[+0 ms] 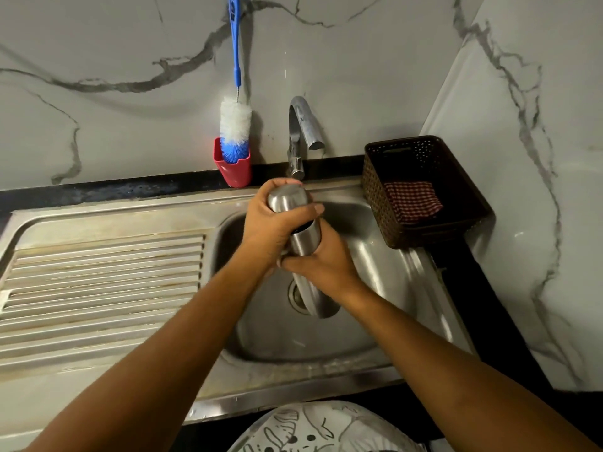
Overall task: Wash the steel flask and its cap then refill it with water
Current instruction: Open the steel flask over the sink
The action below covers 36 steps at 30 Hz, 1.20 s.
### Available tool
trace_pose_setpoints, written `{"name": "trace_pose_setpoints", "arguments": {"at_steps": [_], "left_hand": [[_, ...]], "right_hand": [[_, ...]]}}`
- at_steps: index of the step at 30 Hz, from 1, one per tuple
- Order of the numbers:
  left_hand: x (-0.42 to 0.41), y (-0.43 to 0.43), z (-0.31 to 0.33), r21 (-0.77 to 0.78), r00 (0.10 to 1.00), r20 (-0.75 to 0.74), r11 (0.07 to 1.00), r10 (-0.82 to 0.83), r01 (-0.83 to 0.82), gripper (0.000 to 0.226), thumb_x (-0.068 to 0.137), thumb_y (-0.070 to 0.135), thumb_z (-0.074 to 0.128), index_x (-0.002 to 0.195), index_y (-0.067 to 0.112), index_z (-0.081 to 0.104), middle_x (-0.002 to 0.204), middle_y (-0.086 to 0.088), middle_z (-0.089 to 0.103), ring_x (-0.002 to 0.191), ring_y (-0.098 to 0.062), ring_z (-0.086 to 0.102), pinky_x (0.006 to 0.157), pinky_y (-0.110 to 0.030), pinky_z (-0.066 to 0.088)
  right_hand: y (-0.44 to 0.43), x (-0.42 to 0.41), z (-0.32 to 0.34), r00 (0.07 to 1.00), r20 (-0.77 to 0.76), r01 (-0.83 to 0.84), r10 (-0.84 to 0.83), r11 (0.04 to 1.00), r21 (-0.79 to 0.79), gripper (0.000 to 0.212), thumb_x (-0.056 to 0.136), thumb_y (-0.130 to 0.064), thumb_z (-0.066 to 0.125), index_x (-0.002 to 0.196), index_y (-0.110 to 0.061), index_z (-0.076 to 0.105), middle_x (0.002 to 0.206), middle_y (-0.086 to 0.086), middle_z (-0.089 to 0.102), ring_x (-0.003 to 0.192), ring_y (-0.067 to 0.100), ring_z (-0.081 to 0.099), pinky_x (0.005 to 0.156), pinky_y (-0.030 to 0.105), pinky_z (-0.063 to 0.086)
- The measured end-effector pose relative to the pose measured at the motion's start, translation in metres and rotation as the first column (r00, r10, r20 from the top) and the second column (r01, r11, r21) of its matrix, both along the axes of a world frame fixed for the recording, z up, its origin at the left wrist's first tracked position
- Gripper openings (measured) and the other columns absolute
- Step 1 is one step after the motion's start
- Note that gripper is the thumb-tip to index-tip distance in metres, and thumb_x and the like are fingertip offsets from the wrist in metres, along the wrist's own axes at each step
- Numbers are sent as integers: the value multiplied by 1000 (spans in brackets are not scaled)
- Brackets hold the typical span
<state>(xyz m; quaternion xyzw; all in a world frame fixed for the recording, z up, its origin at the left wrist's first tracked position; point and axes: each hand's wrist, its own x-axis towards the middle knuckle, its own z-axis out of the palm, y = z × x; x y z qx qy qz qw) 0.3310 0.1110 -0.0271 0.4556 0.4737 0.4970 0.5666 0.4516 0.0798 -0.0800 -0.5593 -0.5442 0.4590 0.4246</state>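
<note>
A steel flask [305, 243] is held upright over the sink basin [385, 256], its base low above the drain. My left hand [270, 223] wraps around its rounded steel cap [287, 197] at the top. Lower down, my right hand [323, 262] grips the flask body around its middle. A thin dark gap shows between cap and body. The cap sits just below the tap [301, 132], and no water is visibly running.
A blue and white bottle brush [235, 125] stands in a red cup [233, 169] left of the tap. A brown basket [424, 190] with a checked cloth [412, 200] sits at the right. The ribbed drainboard [104, 288] spreads to the left.
</note>
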Motion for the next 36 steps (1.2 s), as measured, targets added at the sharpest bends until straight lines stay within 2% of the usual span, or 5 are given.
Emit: {"name": "trace_pose_setpoints", "arguments": {"at_steps": [6,13,17,28,36], "left_hand": [[13,-16,4,-38,996,-85,999,25,-28,67,76,34,90,134,33,55,116,12,67,94,7,70,82,-25,63],[-37,16,20,32,921,-97,924,-377,382,115,62,33,93,160,37,32,157,2,50,138,-22,57,109,-45,53],[-30,16,29,96,880,-36,875,-474,475,76,77,9,83,147,12,53,138,-13,67,129,-34,65,108,-49,53],[-54,-15,39,112,971,33,965,235,-237,34,80,20,89,106,19,69,120,-9,71,109,-21,69,79,-26,59],[-176,-61,-41,337,694,-659,939,288,-70,27,91,54,71,96,28,70,88,10,71,84,-13,67,72,-40,57]], "right_hand": [[-2,-4,-10,994,-31,100,-102,994,-55,75,64,-38,86,133,-37,57,117,-15,71,109,5,68,91,38,61],[8,37,24,927,-103,-368,360,927,-68,56,74,-2,87,124,-12,62,106,7,71,100,23,69,90,43,59],[4,30,27,911,-130,-404,391,910,-92,52,74,-5,87,120,-10,64,110,15,71,106,32,69,97,53,56],[-23,2,-1,995,90,-36,34,999,17,62,62,-30,94,116,-32,63,103,-7,73,92,11,71,84,44,61],[-25,-26,16,999,34,30,-33,997,65,57,59,-24,97,108,-24,66,93,-4,75,82,12,72,75,31,57]]}}
